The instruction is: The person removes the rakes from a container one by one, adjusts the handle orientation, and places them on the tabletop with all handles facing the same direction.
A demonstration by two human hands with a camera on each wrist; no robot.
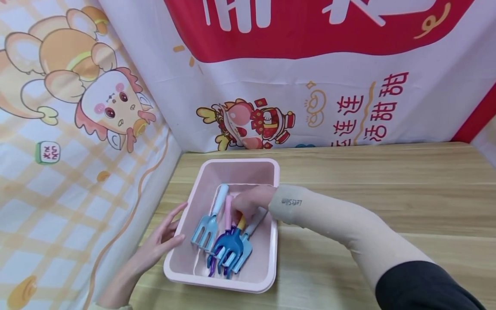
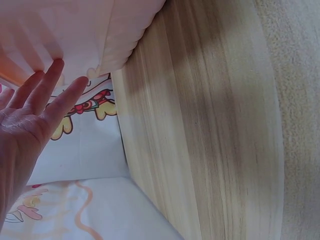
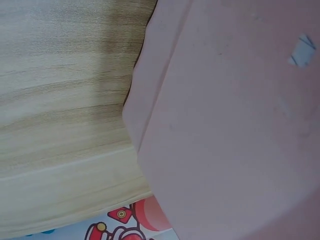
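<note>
At far left, a checked, cartoon-printed cloth (image 1: 38,181) lines the side of the work area. Beside it, I observe the left hand (image 1: 160,239) at the left wall of a pink plastic tub (image 1: 267,275), fingers spread apart, fingertips at its outer face. The tub stands on a wood-grain table (image 1: 368,181), its far end near a white-and-red printed backdrop (image 1: 310,99). Inside, leftmost, lies a light-blue toy garden fork (image 1: 207,226), handle toward the backdrop. Next, a pink handle (image 1: 228,211) points the same way, with purple tines (image 1: 212,267) lower in the pile. Across these lies a darker blue fork (image 1: 231,246) with a yellow handle; just right of it is a pale-blue fork (image 1: 246,247) with a greyish handle. The right hand (image 1: 248,201) reaches over the right rim, fingers bent down among the handles; I cannot tell whether they clamp one. At right, its arm wears a beige sleeve (image 1: 329,215), lettered at the cuff, and black fabric (image 1: 422,284) higher up.
</note>
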